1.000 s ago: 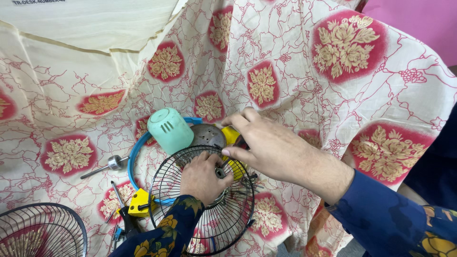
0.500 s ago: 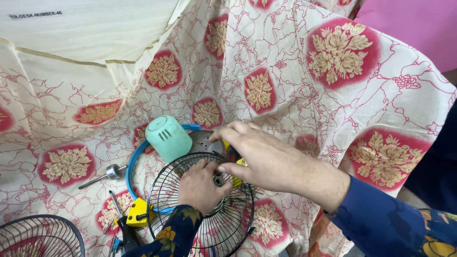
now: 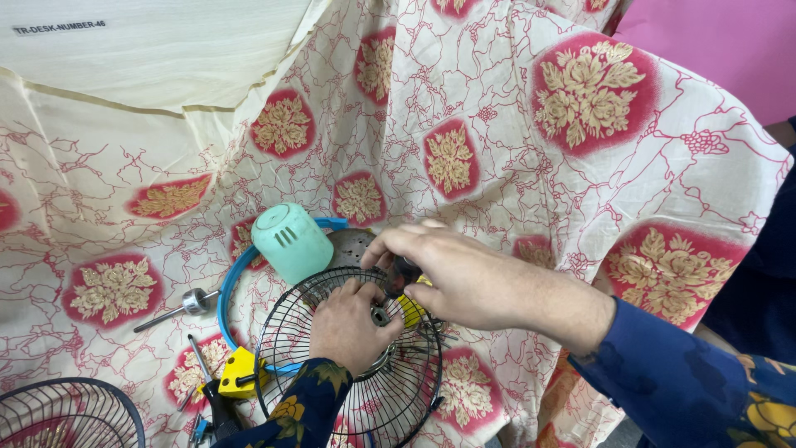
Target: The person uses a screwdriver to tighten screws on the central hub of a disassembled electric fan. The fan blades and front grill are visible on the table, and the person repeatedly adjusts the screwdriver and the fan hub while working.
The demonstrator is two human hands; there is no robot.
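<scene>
Pinching a small dark part at the hub, the right hand [image 3: 473, 278] had slid lower onto the black wire fan guard [image 3: 352, 365], which the left hand [image 3: 348, 325] kept pressed to the cloth-covered surface [image 3: 580, 166].

Second wire grille [image 3: 58, 415], floral cloth [image 3: 580, 124], pink wall [image 3: 730, 41]

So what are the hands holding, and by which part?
Left hand presses the wire fan guard at its centre hub; right hand pinches a small dark part there.

workshop desk | floral cloth [image 3: 531, 166] | fan grille [image 3: 365, 382] | pliers [image 3: 217, 398]
</scene>
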